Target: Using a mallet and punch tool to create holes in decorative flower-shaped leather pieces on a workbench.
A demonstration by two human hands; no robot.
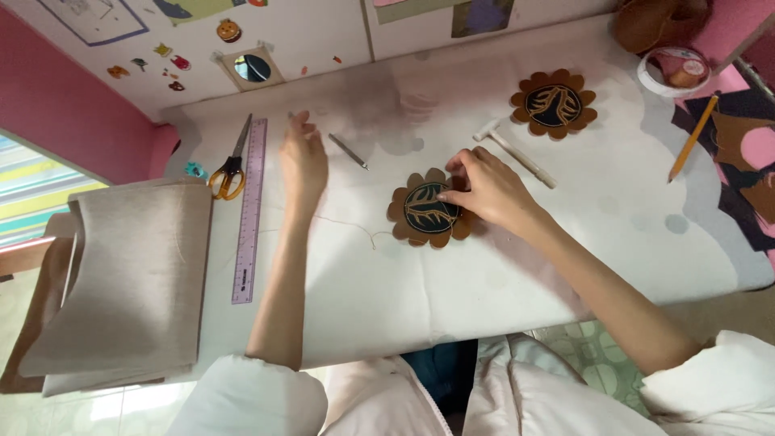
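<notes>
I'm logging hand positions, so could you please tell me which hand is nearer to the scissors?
Left. The left hand hovers just right of the scissors and ruler; the right hand rests farther right, on the flower-shaped piece.

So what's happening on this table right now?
A person works at a white table. The right hand pinches the edge of a brown flower-shaped piece with a dark leaf centre. The left hand is raised to the left, apparently pulling a thin thread. A second flower piece, scissors and a purple ruler lie nearby.

White table — scissors, ruler, two flower coasters.
</notes>
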